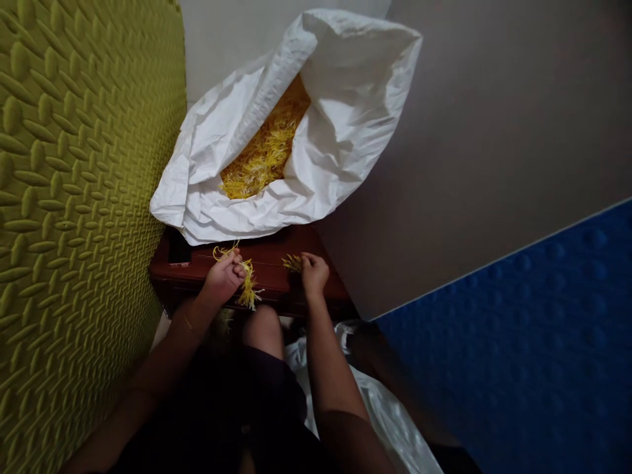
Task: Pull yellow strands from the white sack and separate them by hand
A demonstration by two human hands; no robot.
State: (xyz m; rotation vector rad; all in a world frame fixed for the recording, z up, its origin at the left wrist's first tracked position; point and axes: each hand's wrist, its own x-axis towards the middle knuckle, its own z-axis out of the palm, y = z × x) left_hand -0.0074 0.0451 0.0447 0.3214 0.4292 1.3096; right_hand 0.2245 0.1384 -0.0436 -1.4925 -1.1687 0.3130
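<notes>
My left hand (227, 275) is closed around a bunch of yellow and white strands (249, 287), whose ends hang out on both sides of the fingers. To its right, my right hand (315, 271) pinches a smaller tuft of yellow strands (292, 263) at the fingertips. Both hands hover over a reddish-brown case-like surface (269, 262). Just beyond it lies a big white sack (340, 151), its mouth agape. A heap of the same yellow strands (264, 158) shows inside the sack.
A yellow textured foam mat (89, 164) stands along the left. On the right are a grey panel (484, 131) and a blue bumpy mat (533, 349). A small dark object (178, 249) rests at the case's left end. Pale plastic (385, 415) lies beside my legs.
</notes>
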